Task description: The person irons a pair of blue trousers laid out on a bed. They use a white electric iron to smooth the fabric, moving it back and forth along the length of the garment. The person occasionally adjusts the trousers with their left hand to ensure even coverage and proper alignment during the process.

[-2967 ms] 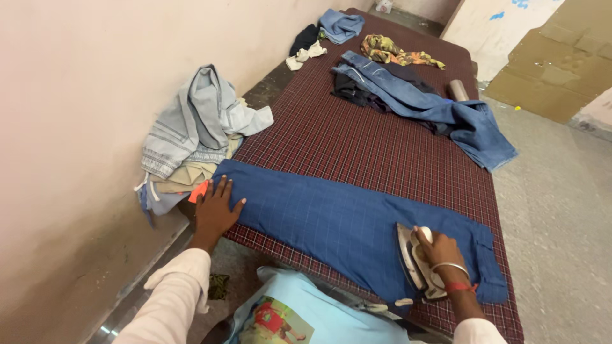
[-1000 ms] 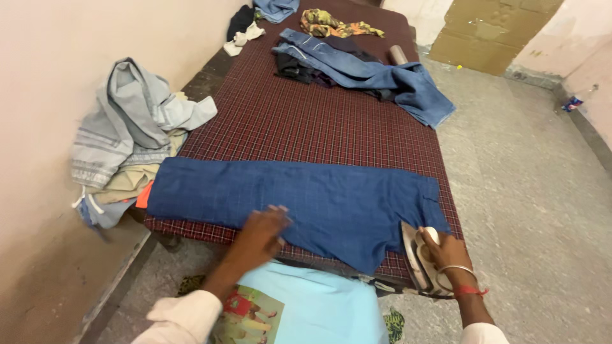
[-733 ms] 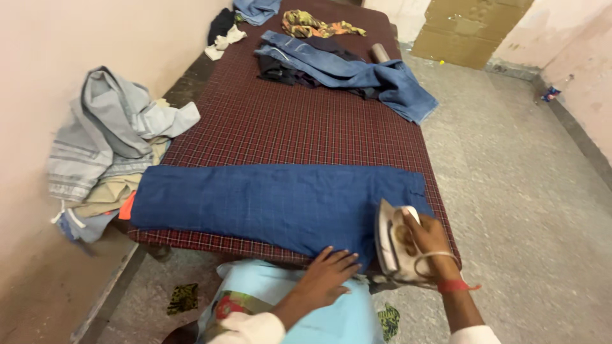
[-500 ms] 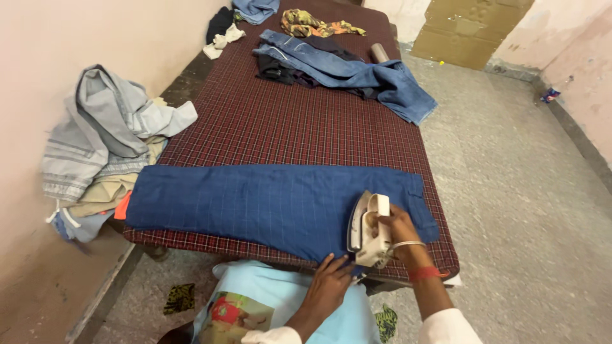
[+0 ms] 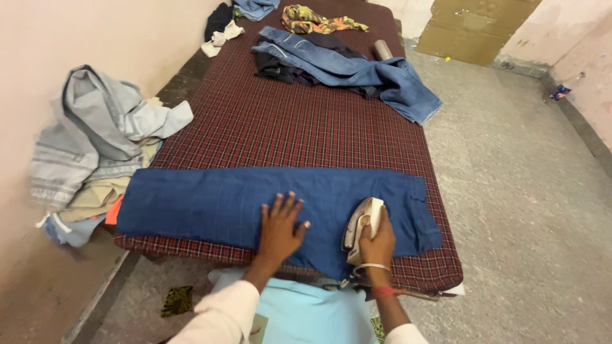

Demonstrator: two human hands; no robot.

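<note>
As left grip [image 5: 280,228] flattens trousers [image 5: 210,204], iron [image 5: 362,224] beside.

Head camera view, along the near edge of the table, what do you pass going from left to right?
Pile of clothes → blue checked cloth → left hand → iron under the right hand → concrete floor.

A pile of pale clothes [image 5: 95,153] slumps against the pink wall [image 5: 70,44] at the left edge of the surface [image 5: 293,127], which wears a dark red checked cover. At its far end lie blue jeans [image 5: 357,70], dark garments [image 5: 280,67], a patterned cloth [image 5: 315,18], a white rag [image 5: 218,39] and a small roll [image 5: 382,49]. Cardboard [image 5: 475,28] leans against the far wall on the grey floor [image 5: 529,191].
</note>
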